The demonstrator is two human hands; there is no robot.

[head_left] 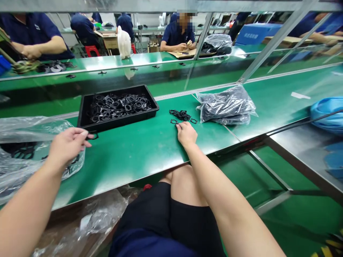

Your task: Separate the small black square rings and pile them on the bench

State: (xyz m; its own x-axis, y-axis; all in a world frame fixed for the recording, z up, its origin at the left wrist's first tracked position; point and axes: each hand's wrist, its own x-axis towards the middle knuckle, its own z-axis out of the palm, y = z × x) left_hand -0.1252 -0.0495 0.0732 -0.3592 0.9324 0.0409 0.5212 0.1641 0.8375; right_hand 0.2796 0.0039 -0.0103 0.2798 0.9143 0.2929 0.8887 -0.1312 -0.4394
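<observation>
My left hand (68, 144) pinches a small black ring-shaped plastic part (94, 136) between thumb and fingers, over the open clear bag (77, 164) at the left. My right hand (187, 134) is closed, its fingertips at another black ring-shaped part (174, 121) on the green tabletop (128, 150). Just beyond those fingers lies a small pile of similar black parts (180, 114), with a single loose one (193, 121) to its right. A black tray (120, 120) full of such parts stands between my hands, farther back.
Sealed bags of dark parts (227, 105) lie right of the pile. A metal post (273, 43) rises behind them. Blue bundled material (328, 114) sits at the far right. Across the bench, co-workers sit by a belt (160, 80) carrying spaced black parts.
</observation>
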